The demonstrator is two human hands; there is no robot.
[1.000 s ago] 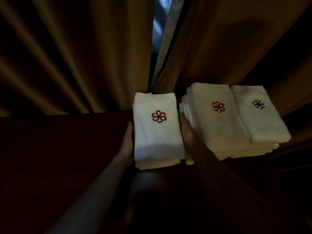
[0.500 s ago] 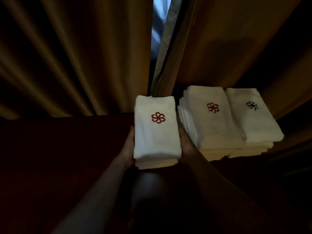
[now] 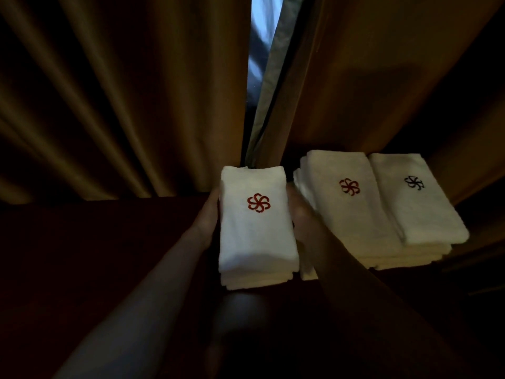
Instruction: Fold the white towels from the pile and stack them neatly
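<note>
A small stack of folded white towels (image 3: 255,242), its top one marked with a red flower emblem, lies on a dark surface. My left hand (image 3: 207,217) presses flat against its left side and my right hand (image 3: 299,214) presses against its right side, so both hands clasp the stack. To the right sits a taller stack with a red emblem (image 3: 347,214), and beside that another stack with a dark emblem (image 3: 415,203). The light is very dim.
Heavy brown curtains (image 3: 123,99) hang right behind the towels, with a narrow bright gap (image 3: 261,36) between them. The dark surface (image 3: 82,255) stretches away to the left. A dark rounded shape (image 3: 240,310) sits below the held stack.
My hands slid forward along the sides of the left stack, fingers reaching further up it. The stacks on the right stay where they were.
</note>
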